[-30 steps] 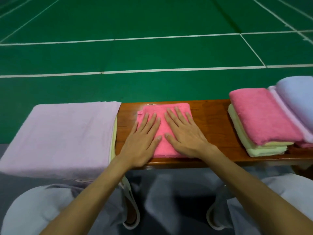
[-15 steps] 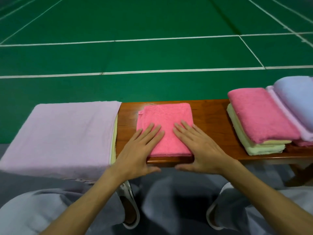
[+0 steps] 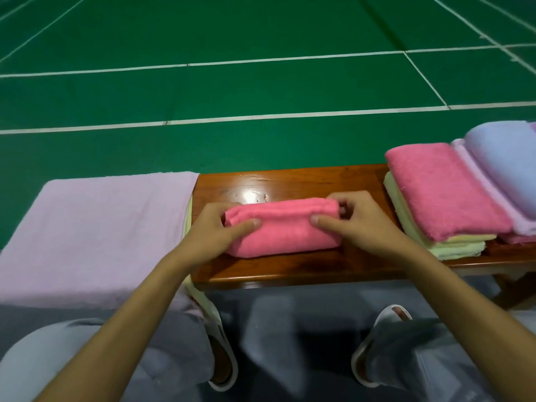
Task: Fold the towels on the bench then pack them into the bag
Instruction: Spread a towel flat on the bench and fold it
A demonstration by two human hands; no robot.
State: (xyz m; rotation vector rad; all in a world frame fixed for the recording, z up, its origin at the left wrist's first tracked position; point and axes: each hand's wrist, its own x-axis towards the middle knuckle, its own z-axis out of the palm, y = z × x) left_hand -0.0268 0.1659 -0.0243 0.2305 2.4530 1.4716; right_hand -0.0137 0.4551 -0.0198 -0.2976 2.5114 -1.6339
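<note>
A small pink towel (image 3: pixel 285 227), folded into a thick bundle, lies at the middle of the wooden bench (image 3: pixel 290 181). My left hand (image 3: pixel 214 230) grips its left end, thumb on top and fingers curled round the far side. My right hand (image 3: pixel 356 220) grips its right end the same way. A large lilac towel (image 3: pixel 95 233) lies spread flat over the bench's left part, with a pale yellow edge under it. At the right sits a stack of folded towels: pink (image 3: pixel 441 187) on yellow (image 3: pixel 452 245), with lilac and blue ones (image 3: pixel 504 166) beside it. No bag is in view.
Beyond the bench stretches a green sports court floor (image 3: pixel 261 88) with white lines. Below the bench's front edge are my knees in grey trousers and white slippers (image 3: pixel 374 349). Bare wood shows in front of and behind the pink bundle.
My hands lay flat on the pink towel, then slid to its near edge. Now they hold its two ends, and the towel is folded over into a narrower, thicker bundle.
</note>
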